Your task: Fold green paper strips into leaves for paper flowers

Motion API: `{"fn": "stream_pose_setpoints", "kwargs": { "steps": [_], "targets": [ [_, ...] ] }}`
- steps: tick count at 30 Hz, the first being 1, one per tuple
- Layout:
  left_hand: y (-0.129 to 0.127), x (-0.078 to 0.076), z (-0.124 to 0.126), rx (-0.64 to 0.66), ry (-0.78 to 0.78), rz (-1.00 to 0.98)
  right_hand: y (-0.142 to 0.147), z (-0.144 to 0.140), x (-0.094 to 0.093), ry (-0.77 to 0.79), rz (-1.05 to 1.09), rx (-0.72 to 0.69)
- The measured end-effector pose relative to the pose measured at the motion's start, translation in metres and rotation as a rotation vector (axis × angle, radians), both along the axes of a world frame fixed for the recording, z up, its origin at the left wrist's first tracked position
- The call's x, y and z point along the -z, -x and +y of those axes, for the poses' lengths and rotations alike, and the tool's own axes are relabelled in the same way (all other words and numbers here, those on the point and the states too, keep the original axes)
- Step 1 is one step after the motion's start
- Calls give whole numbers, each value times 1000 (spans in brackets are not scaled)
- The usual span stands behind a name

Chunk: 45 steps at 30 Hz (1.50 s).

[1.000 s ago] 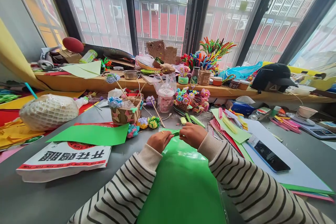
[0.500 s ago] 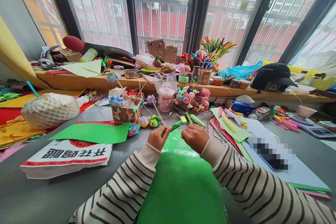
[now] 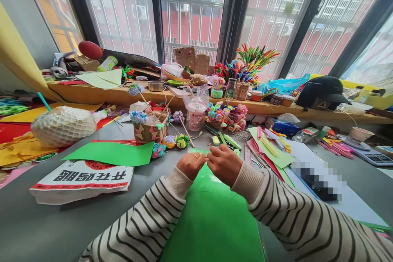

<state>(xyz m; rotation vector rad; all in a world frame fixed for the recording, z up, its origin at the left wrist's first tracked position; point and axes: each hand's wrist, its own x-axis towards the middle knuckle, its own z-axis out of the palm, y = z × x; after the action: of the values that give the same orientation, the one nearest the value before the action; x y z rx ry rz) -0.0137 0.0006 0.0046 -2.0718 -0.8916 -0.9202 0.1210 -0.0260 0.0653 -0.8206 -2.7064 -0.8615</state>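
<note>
My striped sleeves reach over a large green sheet point(image 3: 211, 217) lying on the grey table point(image 3: 46, 229) directly in front of me. At its far edge my left hand point(image 3: 190, 165), a ring on one finger, and my right hand point(image 3: 225, 164) meet fingertip to fingertip, both pinching a small green paper piece point(image 3: 199, 152) between them; only a sliver of it shows above my knuckles, just over the sheet's far edge.

To the left, a white printed bag point(image 3: 81, 181) lies flat, with a second green sheet point(image 3: 112, 153) resting across its top. On the right, a blurred dark device point(image 3: 316, 174) sits on white paper point(image 3: 353, 208), beside a fan of green and pink paper strips point(image 3: 270, 149).

Just beyond my hands are small folded paper flowers point(image 3: 176, 141), a woven paper basket point(image 3: 150, 130) with sticks poking out, a clear plastic cup point(image 3: 195, 115) and a cluster of bright paper blossoms point(image 3: 225, 115). At far left lies a white netted bundle point(image 3: 64, 126).

Farther back, a wooden window ledge point(image 3: 101, 95) carries a metal bowl point(image 3: 156, 86), a spray of coloured pipe cleaners point(image 3: 248, 63) and a black cap point(image 3: 322, 92). Behind it, barred windows point(image 3: 190, 8) face a red brick building.
</note>
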Motion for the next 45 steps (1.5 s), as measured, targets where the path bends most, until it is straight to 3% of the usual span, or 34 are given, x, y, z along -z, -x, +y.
{"fn": "stream_pose_setpoints", "kwargs": {
  "steps": [6, 12, 15, 21, 29, 37, 45],
  "targets": [
    [-1, 1, 1, 87, 71, 82, -4, 8, -15, 82, -220, -51],
    [5, 1, 1, 278, 442, 85, -11, 30, -24, 246, -268, -119],
    [7, 0, -3, 406, 627, 2, -13, 39, -30, 368, -190, -149],
    [9, -5, -11, 513, 937, -194, -21, 41, -34, 640, 39, -316],
    [9, -11, -14, 651, 1274, -422, -27, 40, -31, 755, 184, -303],
    [6, -7, -17, 727, 1410, -578, -24, 42, -15, 709, 303, -312],
    [8, -1, -10, 607, 1439, -614, -19, 52, 12, 691, 479, -238]
  ]
}}
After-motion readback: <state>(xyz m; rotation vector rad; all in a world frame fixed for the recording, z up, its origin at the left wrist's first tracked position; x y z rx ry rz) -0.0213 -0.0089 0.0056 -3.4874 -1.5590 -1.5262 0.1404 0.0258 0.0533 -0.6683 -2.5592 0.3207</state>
